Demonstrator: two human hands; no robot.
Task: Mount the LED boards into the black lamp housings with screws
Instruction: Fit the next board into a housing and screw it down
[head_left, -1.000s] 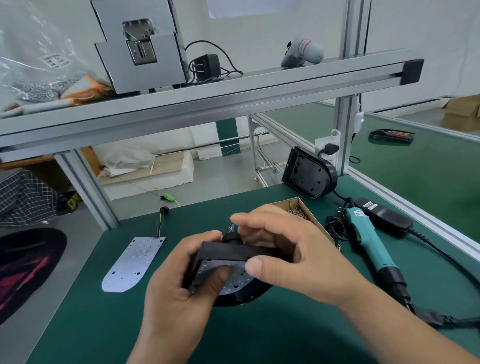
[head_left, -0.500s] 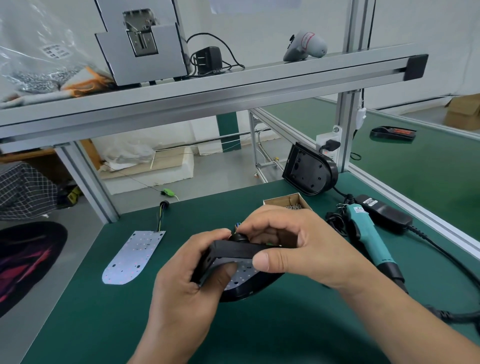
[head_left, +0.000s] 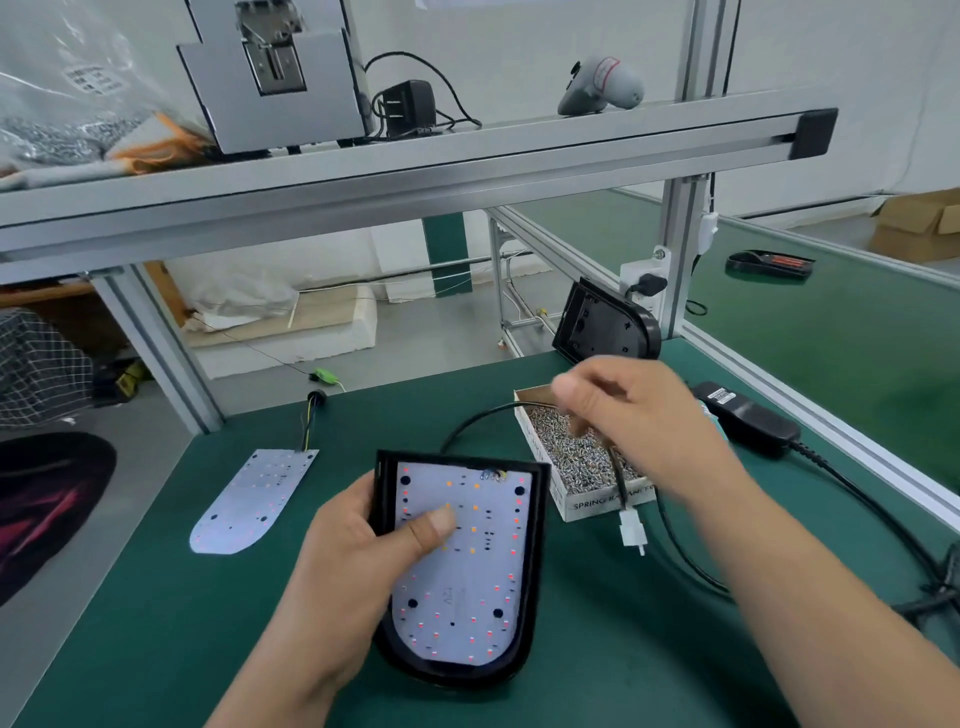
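**A:** Head view. Where does the work sit?

**B:** The black round-ended lamp housing (head_left: 541, 525) lies face up on the green bench mat (head_left: 156, 623), near the front edge. A white round-ended LED board (head_left: 467, 587) is seated inside its rim.

**A:** And the left hand (head_left: 353, 561)?

**B:** It grips the housing's left side. The thumb is pressed flat on the board, and the fingers curl round the edge and out of sight.

**A:** The right hand (head_left: 639, 421)?

**B:** It hovers over the open cardboard box of small silver screws (head_left: 597, 503), just right of the housing, with its fingers bent down toward the screws. They are blurred, so I cannot tell whether they pinch anything. A thin black cable with a white plug (head_left: 632, 532) emerges below that hand and hangs over the box's front wall.

**A:** Anything else on the mat?

**B:** A second white LED board with a wire lead (head_left: 254, 501) lies flat to the left, well apart from the housing. A second black housing (head_left: 602, 325) stands tilted on edge at the back, behind the box. A black power adapter (head_left: 748, 418) lies to the right.
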